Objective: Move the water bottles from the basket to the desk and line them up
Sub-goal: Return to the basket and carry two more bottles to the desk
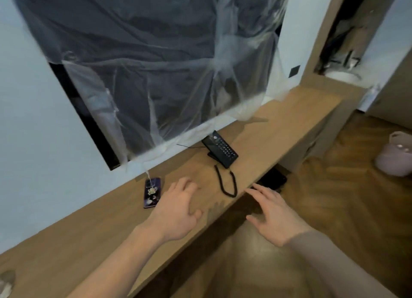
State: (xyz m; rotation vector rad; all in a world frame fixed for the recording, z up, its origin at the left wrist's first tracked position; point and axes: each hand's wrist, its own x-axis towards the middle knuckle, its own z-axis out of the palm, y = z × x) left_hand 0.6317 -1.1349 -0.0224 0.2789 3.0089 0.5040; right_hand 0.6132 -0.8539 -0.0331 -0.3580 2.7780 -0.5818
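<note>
A long wooden desk (278, 128) runs along the wall from lower left to upper right. My left hand (178, 208) hovers over its middle, fingers spread and holding nothing. Just past the desk's front edge, my right hand (272, 215) is also spread and holds nothing. A pale pink basket (394, 157) with handles stands on the floor at the far right; small pale shapes show inside it, too blurred to tell as bottles. No bottle stands on the desk.
A black desk telephone (220, 149) with a coiled cord (227, 182) sits mid-desk. A dark phone (152, 193) with a charm lies to the left of my left hand. A wall screen covered in plastic sheeting (156, 63) hangs above. A dark object (273, 178) lies under the desk.
</note>
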